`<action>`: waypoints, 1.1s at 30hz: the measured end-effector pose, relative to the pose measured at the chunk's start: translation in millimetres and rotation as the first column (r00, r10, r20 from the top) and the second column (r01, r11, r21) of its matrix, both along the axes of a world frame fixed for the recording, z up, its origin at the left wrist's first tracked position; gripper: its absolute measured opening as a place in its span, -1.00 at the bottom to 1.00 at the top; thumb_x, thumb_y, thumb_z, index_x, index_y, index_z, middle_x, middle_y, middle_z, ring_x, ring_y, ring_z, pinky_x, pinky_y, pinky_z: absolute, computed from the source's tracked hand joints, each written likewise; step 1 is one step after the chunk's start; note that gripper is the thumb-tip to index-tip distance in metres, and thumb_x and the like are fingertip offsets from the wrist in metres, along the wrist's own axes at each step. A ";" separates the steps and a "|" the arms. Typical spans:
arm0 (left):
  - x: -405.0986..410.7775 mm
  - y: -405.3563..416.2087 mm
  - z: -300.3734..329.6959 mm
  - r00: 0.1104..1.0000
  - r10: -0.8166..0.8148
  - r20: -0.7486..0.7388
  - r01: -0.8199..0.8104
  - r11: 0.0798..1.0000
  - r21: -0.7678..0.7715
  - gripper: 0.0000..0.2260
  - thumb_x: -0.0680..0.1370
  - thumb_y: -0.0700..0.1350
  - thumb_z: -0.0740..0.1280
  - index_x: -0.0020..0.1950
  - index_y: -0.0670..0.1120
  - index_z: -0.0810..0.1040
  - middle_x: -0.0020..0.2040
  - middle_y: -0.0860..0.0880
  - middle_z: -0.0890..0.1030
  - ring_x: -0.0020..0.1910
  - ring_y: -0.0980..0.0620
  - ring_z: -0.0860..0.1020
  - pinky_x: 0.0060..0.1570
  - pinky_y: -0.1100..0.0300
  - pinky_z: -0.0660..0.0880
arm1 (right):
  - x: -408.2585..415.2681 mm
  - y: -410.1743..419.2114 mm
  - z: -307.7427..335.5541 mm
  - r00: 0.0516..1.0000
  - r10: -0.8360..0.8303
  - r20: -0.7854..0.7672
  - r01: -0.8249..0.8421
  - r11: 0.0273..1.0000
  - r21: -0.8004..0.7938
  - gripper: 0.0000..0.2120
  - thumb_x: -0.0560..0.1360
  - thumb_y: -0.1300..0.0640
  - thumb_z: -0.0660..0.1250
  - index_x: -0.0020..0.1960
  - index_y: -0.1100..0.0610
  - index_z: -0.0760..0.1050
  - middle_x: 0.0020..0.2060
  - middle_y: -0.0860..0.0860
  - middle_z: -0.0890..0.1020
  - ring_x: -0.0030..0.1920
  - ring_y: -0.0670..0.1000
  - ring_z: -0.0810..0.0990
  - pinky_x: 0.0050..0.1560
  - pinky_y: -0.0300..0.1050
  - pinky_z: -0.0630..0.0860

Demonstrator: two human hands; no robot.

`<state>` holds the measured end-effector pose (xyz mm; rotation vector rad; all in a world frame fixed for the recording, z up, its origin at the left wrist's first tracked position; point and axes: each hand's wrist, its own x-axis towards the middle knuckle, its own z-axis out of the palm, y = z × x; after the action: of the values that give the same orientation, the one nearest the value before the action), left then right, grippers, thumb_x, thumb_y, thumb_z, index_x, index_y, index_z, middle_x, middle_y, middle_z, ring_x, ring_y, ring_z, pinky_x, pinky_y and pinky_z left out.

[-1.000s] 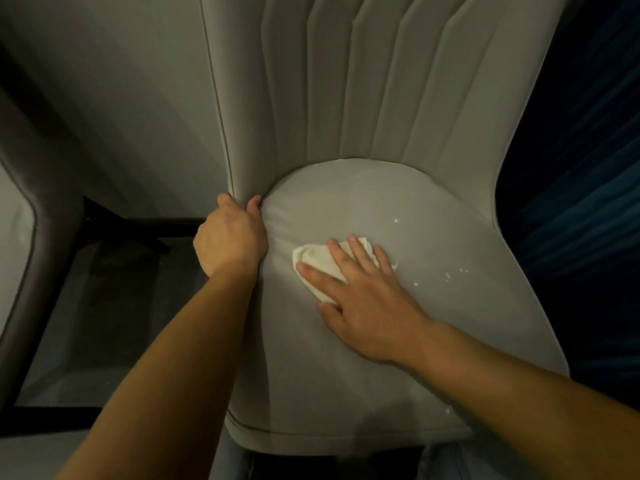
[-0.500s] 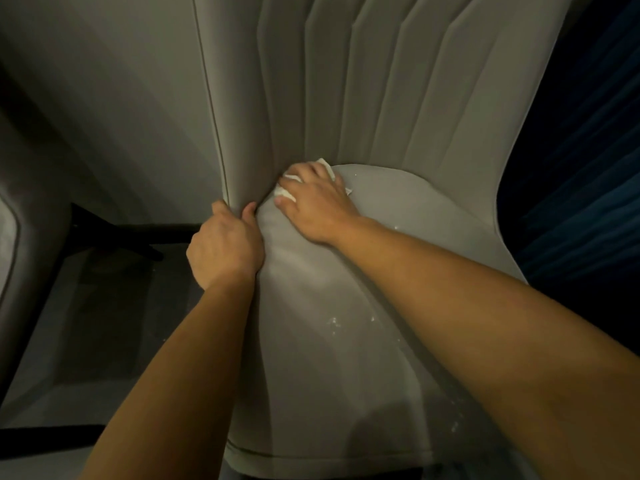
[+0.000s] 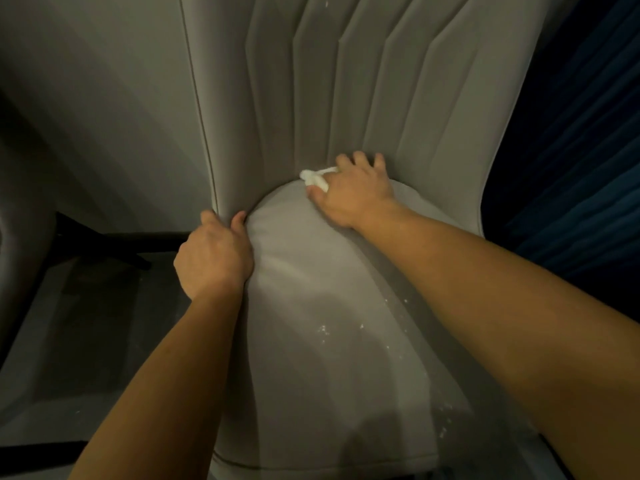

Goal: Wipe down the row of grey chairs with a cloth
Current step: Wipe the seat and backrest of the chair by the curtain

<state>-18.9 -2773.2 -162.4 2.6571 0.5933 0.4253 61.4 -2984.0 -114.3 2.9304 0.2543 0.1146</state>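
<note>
Right hand presses a small crumpled white cloth into the crease where the seat meets the backrest, at the far end of the seat. Fingers are spread and bent over the wad, thumb tucked on its near-left side; most of the cloth is hidden under the palm, with a lump poking out to the left.

Left hand grips the left edge of the grey upholstered chair, thumb on the seat side, fingers curled round the piped side seam. Reads as bracing, not wiping.

Key relation: the crease runs left-right as a curved line along the rounded back of the seat cushion. The cloth sits about mid-crease, so unwiped crease lies both ways. The right hand is the one on it; the left is well apart, near-left.

Materials: smooth matte grey fabric, padded and slightly domed seat; backrest with vertical fluted channels fanning upward. Likely soft with some give under pressure.

White specks are scattered on the near-right part of the seat, well apart from the cloth, so judged still to be wiped.

Left of the chair: dark floor, black chair leg. Right: dark blue surface, material unclear.
</note>
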 end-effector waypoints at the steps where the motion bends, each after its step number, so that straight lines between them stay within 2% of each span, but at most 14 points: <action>1: 0.3 0.8 -0.9 1.000 0.001 -0.001 -0.001 1.000 0.006 -0.58 0.59 0.34 0.04 -0.13 -0.02 0.28 -0.42 0.04 0.25 -0.48 0.05 0.19 -0.48 0.16 0.04 | 1.4 -12.0 2.6 0.998 -0.067 -0.002 0.067 0.997 -0.034 -0.34 0.56 -0.35 -0.13 0.41 -0.06 0.47 0.35 0.06 0.47 0.33 0.16 0.34 0.32 0.24 0.15; 4: 2.5 4.1 -3.3 1.000 -0.001 -0.002 0.001 1.000 0.007 -0.56 0.58 0.34 0.03 -0.13 -0.03 0.27 -0.40 0.00 0.28 -0.46 -0.02 0.24 -0.43 0.12 0.15 | -7.2 -62.4 7.6 0.976 -0.216 -0.008 0.213 0.967 -0.136 -0.35 0.56 -0.31 -0.09 0.38 0.03 0.49 0.31 0.10 0.48 0.29 0.16 0.37 0.20 0.15 0.23; 6: 3.3 4.6 -4.1 1.000 0.001 0.002 -0.001 1.000 0.001 -0.56 0.58 0.34 0.03 -0.13 -0.04 0.26 -0.33 -0.13 0.43 -0.35 -0.17 0.41 -0.34 0.04 0.25 | -21.2 -85.6 4.7 0.975 -0.219 0.040 0.223 0.959 -0.173 -0.36 0.56 -0.30 -0.07 0.32 0.07 0.53 0.25 0.10 0.52 0.23 0.15 0.39 0.16 0.12 0.25; 8: 2.9 4.1 -4.8 1.000 0.002 0.022 -0.002 1.000 0.005 -0.57 0.58 0.33 0.05 -0.13 -0.05 0.25 -0.20 -0.24 0.55 -0.21 -0.29 0.52 -0.29 0.00 0.28 | -28.2 -89.6 -2.1 0.975 -0.206 0.080 0.217 0.963 -0.161 -0.40 0.57 -0.26 -0.03 0.26 0.10 0.57 0.18 0.11 0.55 0.18 0.15 0.41 0.14 0.10 0.27; 11: 2.7 3.0 -4.4 0.999 -0.003 0.032 0.003 1.000 0.001 -0.57 0.58 0.33 0.05 -0.13 -0.04 0.24 -0.16 -0.24 0.57 -0.25 -0.23 0.48 -0.28 0.00 0.27 | -20.9 -76.4 -11.3 0.941 -0.318 0.115 0.313 0.948 0.062 -0.45 0.60 -0.19 0.01 0.20 0.14 0.60 0.15 0.13 0.59 0.19 0.18 0.43 0.16 0.07 0.30; 13: 3.0 3.0 -5.0 1.000 0.001 0.030 -0.001 1.000 -0.001 -0.57 0.59 0.33 0.04 -0.12 -0.04 0.24 -0.18 -0.23 0.57 -0.31 -0.17 0.39 -0.30 0.00 0.27 | -10.7 -64.7 -13.3 0.929 -0.363 0.069 0.342 0.915 0.214 -0.47 0.62 -0.17 -0.01 0.25 0.12 0.58 0.20 0.14 0.58 0.23 0.21 0.44 0.24 0.07 0.32; 14: 3.1 3.5 -5.6 1.000 -0.001 0.026 0.001 1.000 -0.001 -0.57 0.59 0.33 0.03 -0.12 -0.04 0.25 -0.18 -0.23 0.57 -0.30 -0.19 0.41 -0.30 0.00 0.27 | -5.3 -55.6 -13.9 0.945 -0.324 0.037 0.304 0.916 0.262 -0.49 0.63 -0.16 -0.01 0.30 0.09 0.56 0.24 0.13 0.57 0.26 0.22 0.44 0.28 0.05 0.33; 16: 4.0 4.0 -6.3 1.000 -0.007 0.021 0.007 1.000 -0.003 -0.56 0.58 0.34 0.02 -0.11 -0.04 0.26 -0.18 -0.23 0.57 -0.25 -0.24 0.48 -0.30 0.00 0.29 | 4.4 -25.5 -16.3 0.992 -0.129 -0.006 0.124 0.943 0.308 -0.55 0.65 -0.12 0.01 0.38 0.01 0.50 0.32 0.09 0.56 0.32 0.17 0.46 0.36 0.00 0.33; 18: 4.9 3.5 -5.8 1.000 -0.009 0.019 0.009 1.000 -0.012 -0.56 0.58 0.34 0.01 -0.11 -0.04 0.27 -0.23 -0.19 0.54 -0.28 -0.20 0.46 -0.30 0.00 0.31 | 8.3 15.9 -20.2 1.000 0.024 -0.015 -0.018 0.952 0.305 -0.57 0.63 -0.09 0.02 0.36 0.00 0.50 0.30 0.06 0.58 0.31 0.13 0.49 0.36 0.00 0.34; 22: 4.1 3.9 -5.8 1.000 -0.014 0.012 0.014 1.000 -0.023 -0.58 0.58 0.33 0.02 -0.12 -0.03 0.27 -0.35 -0.02 0.31 -0.34 -0.11 0.35 -0.32 0.02 0.30 | -0.9 49.2 -21.9 0.994 0.102 0.032 -0.107 0.949 0.296 -0.57 0.55 -0.08 0.12 0.28 0.06 0.55 0.23 0.07 0.59 0.23 0.14 0.48 0.26 0.03 0.40; 26: 4.8 3.0 -6.3 1.000 -0.006 0.001 0.006 1.000 -0.025 -0.58 0.58 0.34 0.02 -0.12 -0.01 0.26 -0.40 0.02 0.25 -0.41 -0.06 0.31 -0.38 0.05 0.28 | -7.4 36.6 -17.8 0.921 0.389 -0.021 -0.367 0.886 0.283 -0.57 0.54 -0.08 0.18 0.35 0.02 0.50 0.30 -0.01 0.55 0.30 0.08 0.44 0.34 0.01 0.33; 30: 4.4 1.2 -4.8 1.000 0.006 0.001 -0.006 1.000 -0.028 -0.59 0.58 0.34 0.01 -0.12 0.00 0.27 -0.41 0.04 0.27 -0.47 0.02 0.25 -0.40 0.08 0.25 | -7.7 41.9 -13.5 0.920 0.389 -0.042 -0.371 0.901 0.226 -0.54 0.56 -0.13 0.10 0.38 -0.01 0.44 0.31 -0.03 0.53 0.35 0.06 0.40 0.43 0.13 0.23; 33: 3.1 -0.4 -1.8 1.000 0.001 -0.006 -0.002 1.000 -0.027 -0.58 0.59 0.33 0.02 -0.11 -0.01 0.28 -0.37 0.00 0.35 -0.40 -0.07 0.36 -0.37 0.05 0.29 | -12.1 41.0 -9.0 0.939 0.338 -0.058 -0.325 0.932 0.164 -0.53 0.56 -0.14 0.04 0.38 -0.02 0.44 0.29 -0.03 0.54 0.34 0.07 0.41 0.40 0.17 0.24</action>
<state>-15.8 -2773.7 -164.2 2.6330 0.5986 0.4075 49.4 -2943.0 -123.3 3.0167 0.7884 0.0593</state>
